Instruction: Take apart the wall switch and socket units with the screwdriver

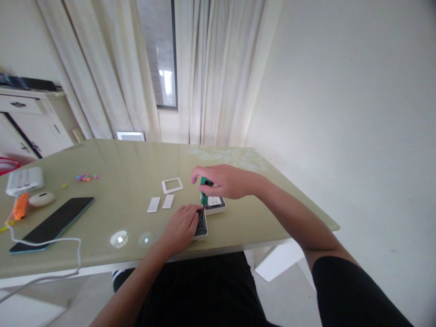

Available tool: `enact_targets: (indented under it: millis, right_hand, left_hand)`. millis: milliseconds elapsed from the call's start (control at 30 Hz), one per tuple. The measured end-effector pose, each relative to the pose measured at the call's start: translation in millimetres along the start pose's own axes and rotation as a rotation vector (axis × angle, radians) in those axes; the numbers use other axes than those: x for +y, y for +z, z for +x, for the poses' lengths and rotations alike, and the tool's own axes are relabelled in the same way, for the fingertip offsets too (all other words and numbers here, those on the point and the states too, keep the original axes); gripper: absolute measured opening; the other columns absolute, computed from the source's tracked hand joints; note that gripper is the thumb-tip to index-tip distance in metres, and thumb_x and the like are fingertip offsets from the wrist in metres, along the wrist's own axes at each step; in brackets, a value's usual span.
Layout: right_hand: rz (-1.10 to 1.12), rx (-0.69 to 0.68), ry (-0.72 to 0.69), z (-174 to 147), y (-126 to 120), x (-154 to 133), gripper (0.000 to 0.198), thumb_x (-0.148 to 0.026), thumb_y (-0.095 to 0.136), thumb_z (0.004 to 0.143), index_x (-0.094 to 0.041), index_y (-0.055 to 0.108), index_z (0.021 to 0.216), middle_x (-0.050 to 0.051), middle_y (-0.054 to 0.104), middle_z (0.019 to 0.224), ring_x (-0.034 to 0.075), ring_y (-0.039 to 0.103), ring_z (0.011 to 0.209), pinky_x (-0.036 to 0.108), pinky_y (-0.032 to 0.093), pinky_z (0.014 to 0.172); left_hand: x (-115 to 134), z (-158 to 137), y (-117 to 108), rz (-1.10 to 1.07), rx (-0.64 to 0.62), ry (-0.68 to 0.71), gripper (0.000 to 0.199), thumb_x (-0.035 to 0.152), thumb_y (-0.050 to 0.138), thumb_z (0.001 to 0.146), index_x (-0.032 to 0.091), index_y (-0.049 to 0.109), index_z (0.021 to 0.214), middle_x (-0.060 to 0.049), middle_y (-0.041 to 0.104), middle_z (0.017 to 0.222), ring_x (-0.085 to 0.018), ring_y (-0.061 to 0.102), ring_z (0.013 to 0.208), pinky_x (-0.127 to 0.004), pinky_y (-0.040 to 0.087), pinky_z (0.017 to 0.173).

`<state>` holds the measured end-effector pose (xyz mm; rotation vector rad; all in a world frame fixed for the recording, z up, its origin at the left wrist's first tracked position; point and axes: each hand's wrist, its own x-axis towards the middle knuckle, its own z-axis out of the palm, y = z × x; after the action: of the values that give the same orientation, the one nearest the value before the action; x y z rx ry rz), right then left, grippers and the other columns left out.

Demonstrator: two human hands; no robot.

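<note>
My right hand [229,181] is closed around the green handle of a screwdriver [204,198], which stands nearly upright with its shaft pointing down. Its tip meets the dark inner face of a white wall switch box [202,230] near the table's front edge. Bent over the left side of that box, my left hand [182,227] grips it; some of its fingertips are hard to make out. Just behind, and partly covered by my right hand, lies a white wall socket [215,206]. A white frame [172,191] and two white rectangular covers [153,205] rest to the left.
The glossy table [116,190] carries a black phone [54,225], a white cable [80,254], a round white object [41,199], an orange object [21,206], a white case [25,180] and small coloured pieces [86,178] on the left. A wall [357,113] stands at the right.
</note>
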<state>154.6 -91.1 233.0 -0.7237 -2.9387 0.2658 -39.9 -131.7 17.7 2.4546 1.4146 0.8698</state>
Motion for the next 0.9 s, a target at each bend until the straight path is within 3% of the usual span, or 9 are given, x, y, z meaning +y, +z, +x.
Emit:
enact_targets:
  millis: [67,200,267,400,567,633,700,767,900]
  right_hand:
    - [0.035,0.002,0.034,0,0,2,0.027,-0.030,0.058,0.105,-0.021,0.061,0.130,0.003,0.074,0.095,0.018,0.062,0.082,0.028,0.036,0.073]
    - [-0.197,0.133,0.351,5,5,6,0.032,-0.049,0.055,0.109,-0.021,0.067,0.099,0.004,0.067,0.077,0.019,0.056,0.071,0.032,0.027,0.066]
    - [-0.151,0.117,0.271,4,6,6,0.029,-0.042,0.053,0.109,-0.021,0.066,0.095,0.002,0.067,0.076,0.018,0.055,0.071,0.032,0.027,0.067]
    - [0.042,0.036,0.001,-2,5,-3,0.015,-0.026,0.062,0.097,-0.023,0.067,0.111,-0.002,0.069,0.081,0.014,0.054,0.070,0.029,0.029,0.067]
    - [-0.193,0.177,0.338,0,8,-2,0.034,-0.049,0.056,0.107,-0.022,0.065,0.089,0.003,0.067,0.075,0.017,0.051,0.067,0.032,0.023,0.065]
    - [-0.139,0.164,0.321,0,8,1,0.029,-0.042,0.053,0.109,-0.021,0.066,0.093,0.003,0.070,0.079,0.017,0.054,0.070,0.031,0.025,0.066]
    - [-0.012,0.107,0.179,-2,6,2,0.014,-0.030,0.056,0.105,-0.022,0.068,0.107,0.001,0.073,0.088,0.016,0.058,0.075,0.028,0.031,0.069]
    - [0.020,0.081,0.105,-5,4,-1,0.017,-0.027,0.060,0.101,-0.023,0.067,0.116,0.001,0.075,0.094,0.016,0.060,0.078,0.028,0.033,0.071]
    - [-0.160,0.153,0.343,-5,3,-4,0.029,-0.048,0.058,0.107,-0.022,0.068,0.099,0.003,0.071,0.082,0.019,0.054,0.072,0.031,0.026,0.066]
  left_hand:
    - [0,0,-1,-0.001,0.003,0.007,0.035,0.021,0.035,0.112,0.020,0.067,0.125,-0.011,0.078,0.117,-0.029,0.071,0.110,-0.049,0.054,0.106]
    - [0,0,-2,-0.005,0.009,0.016,0.034,0.020,0.037,0.111,0.022,0.068,0.124,-0.010,0.078,0.116,-0.028,0.072,0.108,-0.047,0.055,0.104]
    - [-1,0,-1,-0.005,0.016,0.011,0.035,0.021,0.036,0.112,0.021,0.068,0.125,-0.010,0.078,0.116,-0.029,0.072,0.108,-0.048,0.055,0.103]
    - [-3,-1,2,-0.008,0.021,0.014,0.036,0.023,0.035,0.112,0.020,0.068,0.124,-0.012,0.078,0.117,-0.030,0.070,0.109,-0.050,0.055,0.104]
    - [-2,0,2,-0.014,0.026,0.024,0.037,0.022,0.034,0.112,0.021,0.068,0.124,-0.011,0.078,0.119,-0.029,0.071,0.109,-0.048,0.055,0.104]
    - [-1,0,1,-0.015,0.024,0.027,0.037,0.022,0.034,0.112,0.020,0.068,0.125,-0.011,0.078,0.117,-0.029,0.071,0.108,-0.048,0.056,0.103]
    - [-1,0,0,-0.016,0.021,0.029,0.036,0.023,0.035,0.112,0.021,0.068,0.124,-0.011,0.079,0.116,-0.029,0.071,0.108,-0.049,0.056,0.103]
    - [0,0,-1,-0.020,0.020,0.028,0.035,0.023,0.035,0.112,0.021,0.068,0.123,-0.011,0.078,0.117,-0.029,0.071,0.108,-0.049,0.055,0.104]
    - [0,0,-1,-0.026,0.026,0.023,0.037,0.023,0.033,0.112,0.021,0.068,0.125,-0.011,0.078,0.117,-0.029,0.071,0.109,-0.048,0.055,0.105]
